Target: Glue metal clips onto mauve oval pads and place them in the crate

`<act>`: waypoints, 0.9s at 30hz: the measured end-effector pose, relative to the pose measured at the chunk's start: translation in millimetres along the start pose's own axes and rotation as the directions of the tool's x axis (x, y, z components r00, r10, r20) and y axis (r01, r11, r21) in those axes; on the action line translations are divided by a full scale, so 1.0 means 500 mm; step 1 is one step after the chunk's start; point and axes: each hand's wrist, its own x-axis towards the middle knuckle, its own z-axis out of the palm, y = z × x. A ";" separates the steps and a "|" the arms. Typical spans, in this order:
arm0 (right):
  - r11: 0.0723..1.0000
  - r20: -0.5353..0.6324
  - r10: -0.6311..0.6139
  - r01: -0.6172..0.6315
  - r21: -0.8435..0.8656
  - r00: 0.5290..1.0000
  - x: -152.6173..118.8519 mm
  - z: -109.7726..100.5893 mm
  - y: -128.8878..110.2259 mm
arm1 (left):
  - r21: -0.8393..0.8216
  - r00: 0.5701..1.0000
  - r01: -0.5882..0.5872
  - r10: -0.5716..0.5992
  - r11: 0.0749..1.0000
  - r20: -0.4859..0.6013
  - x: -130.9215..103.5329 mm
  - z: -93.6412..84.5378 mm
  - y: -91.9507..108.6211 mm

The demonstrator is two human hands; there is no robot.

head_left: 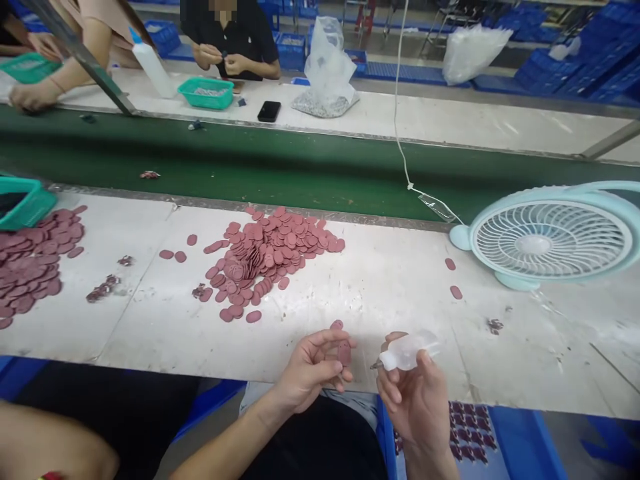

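Between its fingertips, my left hand [317, 367] holds a small reddish oval piece [344, 353], just over the table's front edge. Another oval piece [337, 325] shows just behind those fingers. My right hand [415, 393] is wrapped round a translucent white squeeze bottle [404, 351], whose metal tip points left toward the held piece without touching it. Farther back, a large heap of similar oval pieces [265, 250] lies on the white table [380, 287].
A light blue fan [550, 237] lies at the right. More oval pieces [30, 260] and a green basket [30, 203] are at the left. Beyond the green belt [300, 170], people work at another table. A blue tray [525, 433] sits below the front edge.
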 end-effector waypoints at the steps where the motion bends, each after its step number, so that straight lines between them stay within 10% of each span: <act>1: 1.000 0.008 -0.001 0.001 -0.004 1.000 0.002 -0.001 0.000 | 0.017 1.000 -0.017 0.017 1.000 -0.006 0.000 0.000 0.000; 16: 0.850 0.003 -0.417 0.391 -0.354 0.909 -0.035 0.058 0.023 | -0.149 1.000 -0.021 0.024 0.989 0.019 -0.024 0.004 -0.011; 27: 0.748 0.055 -0.472 0.433 -0.503 0.880 -0.034 0.056 0.022 | -0.123 0.999 -0.015 0.019 0.992 0.034 -0.023 0.005 -0.008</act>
